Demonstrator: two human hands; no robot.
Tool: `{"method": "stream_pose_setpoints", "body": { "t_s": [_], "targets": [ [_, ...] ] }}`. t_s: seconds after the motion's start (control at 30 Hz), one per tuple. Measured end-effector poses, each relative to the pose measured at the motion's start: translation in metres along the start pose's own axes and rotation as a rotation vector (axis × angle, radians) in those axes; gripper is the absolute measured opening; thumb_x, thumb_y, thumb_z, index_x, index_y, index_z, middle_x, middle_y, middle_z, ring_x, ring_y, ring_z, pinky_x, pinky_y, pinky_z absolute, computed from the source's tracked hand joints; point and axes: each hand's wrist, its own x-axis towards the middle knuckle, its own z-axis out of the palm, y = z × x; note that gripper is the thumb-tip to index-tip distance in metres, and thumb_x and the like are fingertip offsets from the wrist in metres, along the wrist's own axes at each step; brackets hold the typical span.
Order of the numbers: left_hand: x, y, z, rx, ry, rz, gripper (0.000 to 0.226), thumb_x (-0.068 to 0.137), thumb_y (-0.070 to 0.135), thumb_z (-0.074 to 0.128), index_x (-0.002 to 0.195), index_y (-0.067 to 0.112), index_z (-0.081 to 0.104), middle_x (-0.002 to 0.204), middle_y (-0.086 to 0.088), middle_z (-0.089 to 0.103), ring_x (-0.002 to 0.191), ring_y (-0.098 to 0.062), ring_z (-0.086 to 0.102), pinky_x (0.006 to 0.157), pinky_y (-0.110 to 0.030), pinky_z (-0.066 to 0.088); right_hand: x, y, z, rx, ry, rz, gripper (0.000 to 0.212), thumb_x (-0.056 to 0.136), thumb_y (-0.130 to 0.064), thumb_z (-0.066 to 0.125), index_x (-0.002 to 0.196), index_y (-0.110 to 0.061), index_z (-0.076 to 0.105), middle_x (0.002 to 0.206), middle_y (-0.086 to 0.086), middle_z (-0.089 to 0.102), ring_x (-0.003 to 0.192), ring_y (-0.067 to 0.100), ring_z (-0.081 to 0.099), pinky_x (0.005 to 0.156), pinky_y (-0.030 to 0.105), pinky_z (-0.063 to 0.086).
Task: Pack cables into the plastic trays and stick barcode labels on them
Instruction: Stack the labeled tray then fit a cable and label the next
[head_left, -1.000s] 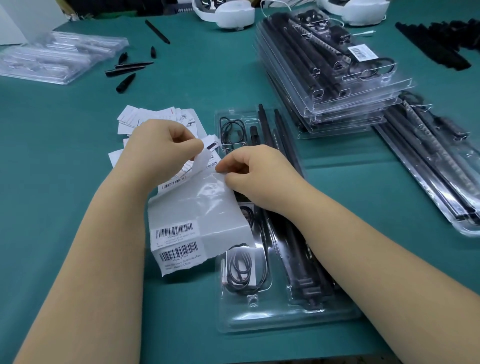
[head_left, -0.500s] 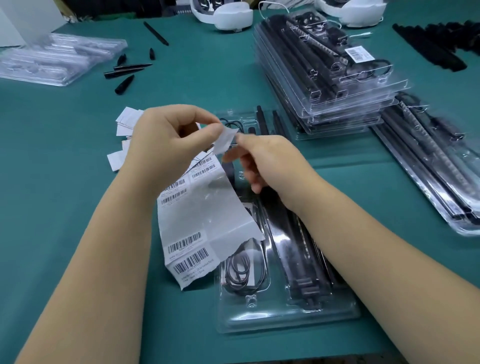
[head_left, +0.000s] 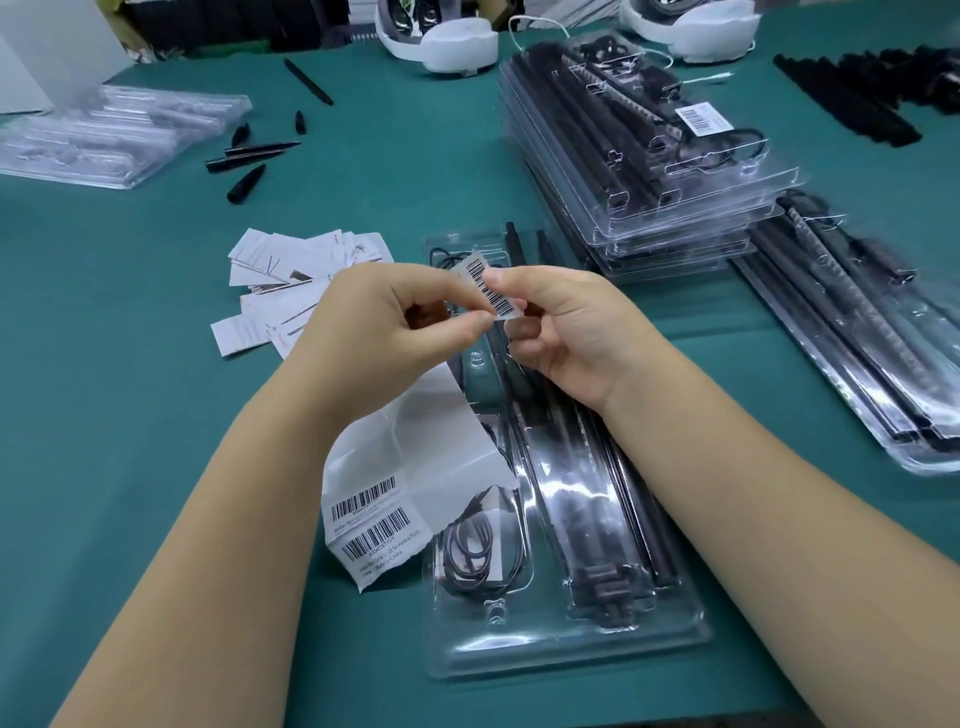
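Green table (head_left: 130, 415) covers the whole view. Far right: a stack of filled clear trays (head_left: 649, 171), the top one bearing a barcode sticker; a second group of filled trays (head_left: 857, 338) lies just beside it, nearer the right edge. Far left: a pile of empty clear trays (head_left: 104, 135), with loose black tips (head_left: 244, 171) scattered near it.

Centre, under both forearms: 1 plastic tray (head_left: 561, 639), closed, with a coiled black cable (head_left: 467, 551) in its left compartment and long black strips in the right one. A label backing sheet (head_left: 410, 467) lies partly over the tray's left edge, 2 barcode labels left at its lower end (rest of the sheet bare). A heap of small white paper slips (head_left: 291, 280) sits left of the tray's far end.

Both hands are raised above the tray's far half. Left hand (head_left: 379, 317): thumb and forefinger pinch the lower corner of a single barcode label (head_left: 488, 288), other fingers curled. Right hand (head_left: 566, 332): thumb and forefinger pinch the label's right side, remaining fingers loosely bent beneath. The label is tilted, barcode facing the camera, clear of the tray.
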Motion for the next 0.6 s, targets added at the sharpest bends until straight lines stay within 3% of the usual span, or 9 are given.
{"method": "stream_pose_setpoints", "body": {
  "t_s": [0.07, 0.2, 0.3, 0.4, 0.6],
  "targets": [
    [-0.001, 0.000, 0.000, -0.003, -0.007, -0.005, 0.008, 0.075, 0.032, 0.070, 0.082, 0.034, 0.067, 0.051, 0.005, 0.043, 0.048, -0.006, 0.034, 0.050, -0.014, 0.029, 0.000, 0.001, -0.001, 0.078, -0.013, -0.009, 0.004, 0.079, -0.012, 0.068, 0.077, -0.009, 0.066, 0.060, -0.004, 0.044, 0.043, 0.003, 0.035, 0.034, 0.013, 0.026],
    [0.000, -0.002, 0.001, 0.116, -0.057, -0.101, 0.055, 0.060, 0.056, 0.081, 0.086, 0.025, 0.045, 0.056, 0.013, 0.039, 0.049, -0.003, 0.034, 0.049, -0.014, 0.030, 0.001, -0.001, -0.003, 0.241, 0.012, -0.009, 0.004, 0.070, -0.016, 0.071, 0.070, -0.012, 0.068, 0.057, -0.005, 0.044, 0.040, 0.002, 0.033, 0.033, 0.012, 0.025],
    [0.001, -0.006, 0.005, 0.272, -0.184, -0.233, 0.053, 0.058, 0.064, 0.068, 0.085, 0.024, 0.044, 0.060, 0.013, 0.045, 0.049, 0.002, 0.040, 0.049, -0.015, 0.032, 0.001, -0.001, -0.003, 0.265, 0.004, -0.021, 0.018, 0.075, -0.014, 0.069, 0.058, -0.015, 0.071, 0.056, -0.006, 0.043, 0.040, 0.002, 0.031, 0.035, 0.012, 0.023],
    [0.001, -0.010, 0.007, 0.330, -0.344, -0.367, 0.047, 0.061, 0.058, 0.073, 0.086, 0.028, 0.047, 0.068, 0.012, 0.054, 0.054, 0.001, 0.046, 0.053, -0.022, 0.033, 0.001, -0.001, -0.004, 0.269, 0.017, -0.007, 0.032, 0.081, -0.012, 0.066, 0.050, -0.016, 0.069, 0.053, -0.007, 0.043, 0.040, 0.003, 0.031, 0.036, 0.012, 0.022],
    [-0.001, -0.017, -0.009, 0.195, -0.542, -0.586, 0.060, 0.052, 0.066, 0.076, 0.090, 0.027, 0.050, 0.055, 0.019, 0.052, 0.054, -0.005, 0.047, 0.061, -0.028, 0.040, -0.002, -0.001, -0.003, 0.289, 0.049, 0.010, 0.017, 0.081, -0.010, 0.067, 0.064, -0.012, 0.069, 0.058, -0.004, 0.043, 0.043, 0.004, 0.031, 0.036, 0.013, 0.026]
  ]
}}
